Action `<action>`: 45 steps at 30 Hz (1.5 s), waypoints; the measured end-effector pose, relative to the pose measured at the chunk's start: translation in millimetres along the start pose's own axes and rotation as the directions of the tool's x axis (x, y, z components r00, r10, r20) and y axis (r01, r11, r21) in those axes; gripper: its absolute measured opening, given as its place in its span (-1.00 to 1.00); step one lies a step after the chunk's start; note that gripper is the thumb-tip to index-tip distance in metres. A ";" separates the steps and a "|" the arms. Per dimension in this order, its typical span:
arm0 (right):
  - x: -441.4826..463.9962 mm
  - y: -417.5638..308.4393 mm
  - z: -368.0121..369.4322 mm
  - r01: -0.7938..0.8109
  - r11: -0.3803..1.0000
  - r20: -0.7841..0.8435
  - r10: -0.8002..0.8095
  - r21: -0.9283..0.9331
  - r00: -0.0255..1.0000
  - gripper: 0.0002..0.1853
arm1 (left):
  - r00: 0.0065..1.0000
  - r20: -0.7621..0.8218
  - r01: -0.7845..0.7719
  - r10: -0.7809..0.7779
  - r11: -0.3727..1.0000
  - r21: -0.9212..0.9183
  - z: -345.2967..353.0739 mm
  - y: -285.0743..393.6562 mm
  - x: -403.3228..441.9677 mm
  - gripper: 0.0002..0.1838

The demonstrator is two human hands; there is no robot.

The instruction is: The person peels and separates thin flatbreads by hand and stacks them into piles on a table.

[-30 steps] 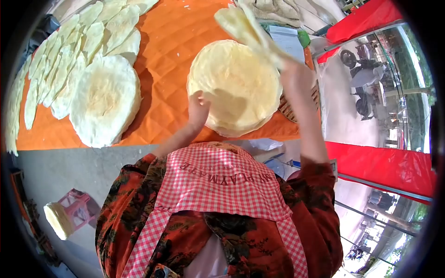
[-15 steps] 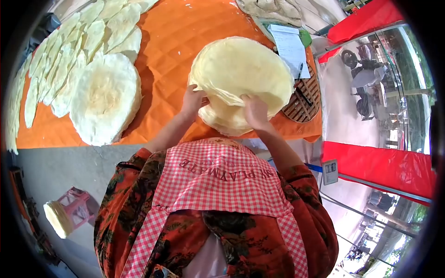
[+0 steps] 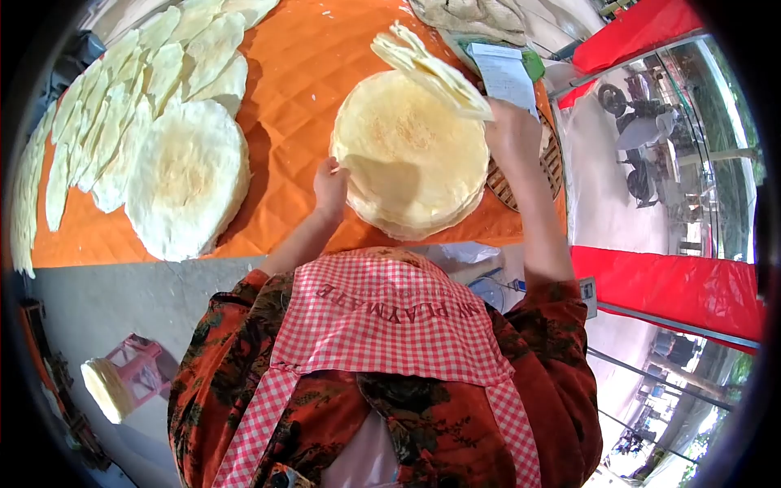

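Observation:
A round stack of thin pale flatbreads [image 3: 407,154] lies on the orange-covered table. At its left edge is my left hand [image 3: 329,191], with curled fingers; whether they pinch a sheet is hidden. My right hand [image 3: 514,134], above the stack's right side, is closed on the end of several flatbread sheets [image 3: 431,73]. These sheets hang folded together in a narrow bundle, raised over the far edge of the stack. The top of the stack shows a light brown middle and a shadow across it.
Another flatbread stack [image 3: 185,175] sits to the left, beside overlapping flatbreads [image 3: 118,102]. A slatted wooden board [image 3: 553,167], a written paper [image 3: 503,77] and a sack [image 3: 472,18] are on the right. Below left stands a pink stool [image 3: 140,370].
My right hand has moved right and away from me, lifting several sheets off the stack and folding them together. My left hand has drawn slightly back to the stack's left edge.

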State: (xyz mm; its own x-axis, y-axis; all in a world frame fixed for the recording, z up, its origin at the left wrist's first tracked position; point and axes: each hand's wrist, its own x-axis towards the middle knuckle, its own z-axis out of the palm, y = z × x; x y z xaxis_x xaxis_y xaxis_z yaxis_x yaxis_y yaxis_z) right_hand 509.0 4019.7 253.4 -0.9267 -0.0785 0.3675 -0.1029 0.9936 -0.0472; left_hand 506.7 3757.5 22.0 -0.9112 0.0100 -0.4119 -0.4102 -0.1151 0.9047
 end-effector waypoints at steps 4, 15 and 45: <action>-52.9 -18.4 79.6 0.071 0.988 -0.062 -0.063 0.137 0.996 -0.79 | 0.999 0.016 0.032 -0.030 0.981 -0.193 4.7 4.0 0.7 -0.47; -89.8 -33.8 128.3 0.004 0.976 0.148 -0.038 0.218 0.988 -0.76 | 0.930 0.300 0.314 -0.211 0.882 -0.352 10.0 23.8 -7.9 -0.64; -100.7 -70.1 149.0 -0.326 0.859 0.361 0.182 0.394 0.915 -0.52 | 0.837 0.518 0.475 -0.175 0.703 -0.530 18.9 35.2 -1.6 -0.50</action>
State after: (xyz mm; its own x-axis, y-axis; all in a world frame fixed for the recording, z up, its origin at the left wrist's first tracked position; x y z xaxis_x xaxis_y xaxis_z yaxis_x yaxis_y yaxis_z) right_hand 555.6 3945.8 81.3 -0.9968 0.0795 -0.0080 0.0718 0.8474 -0.5260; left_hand 493.0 3772.2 56.6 -0.7106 0.5434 -0.4469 -0.7008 -0.6023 0.3821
